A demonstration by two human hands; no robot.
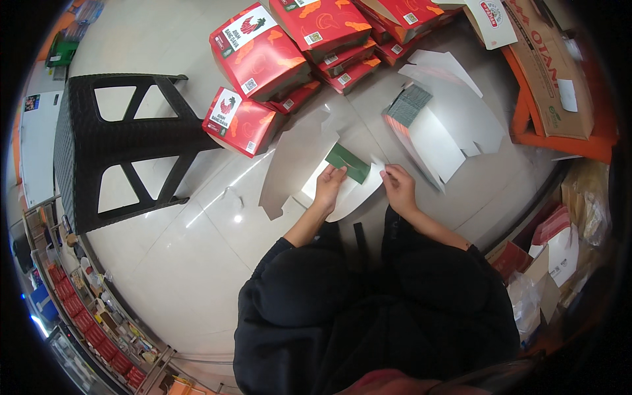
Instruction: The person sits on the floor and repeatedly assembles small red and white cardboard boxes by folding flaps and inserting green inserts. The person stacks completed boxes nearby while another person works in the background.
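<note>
A white-sided carton blank (296,155) lies partly unfolded in front of me, its flaps spread. Across its inside is a dark green card (349,163). My left hand (328,189) is closed, pinching the green card's near left edge over the white board. My right hand (399,187) pinches a small white piece (377,162) beside the card's right end; whether this is a loose slip or a carton flap I cannot tell. To the right, another opened carton (454,125) holds a stack of dark green cards (409,105) at its far left.
Folded red food boxes (257,49) are piled at the far side. A black plastic stool (125,131) lies on its side at left. Cardboard (546,72) rests on an orange stand at far right. Bags and an open box (540,283) sit at near right.
</note>
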